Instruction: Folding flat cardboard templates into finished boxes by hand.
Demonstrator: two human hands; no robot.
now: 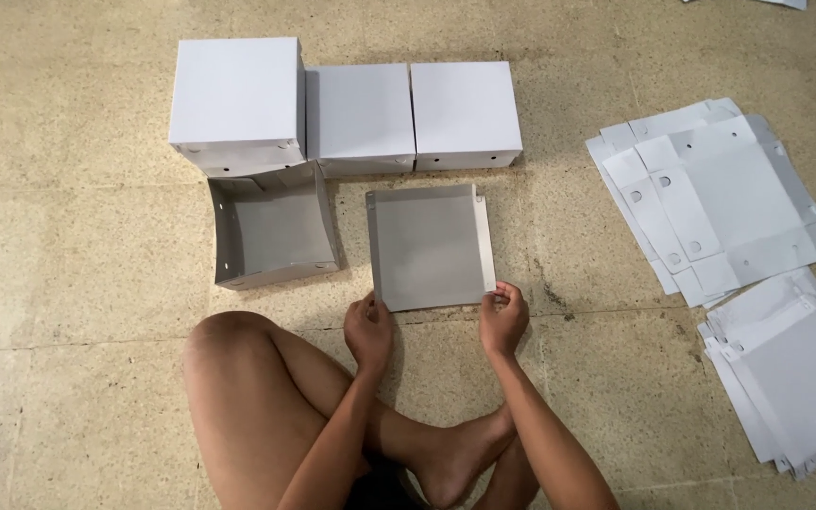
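Head view: folding a box half on the floor

We judge the step as forming a blank (427,247) into a tray; it lies on the floor (77,283) before our crossed legs. Our left hand (368,329) pinches its near left corner, fingers closed on the edge. Our right hand (504,316) pinches the near right corner likewise. Next, it seems, the near flap needs raising and tucking evenly.

Three closed white boxes (347,113) are sitting in a row on the floor, an open box (271,231) just below, flat white cardboard sheets (710,198) lying right.
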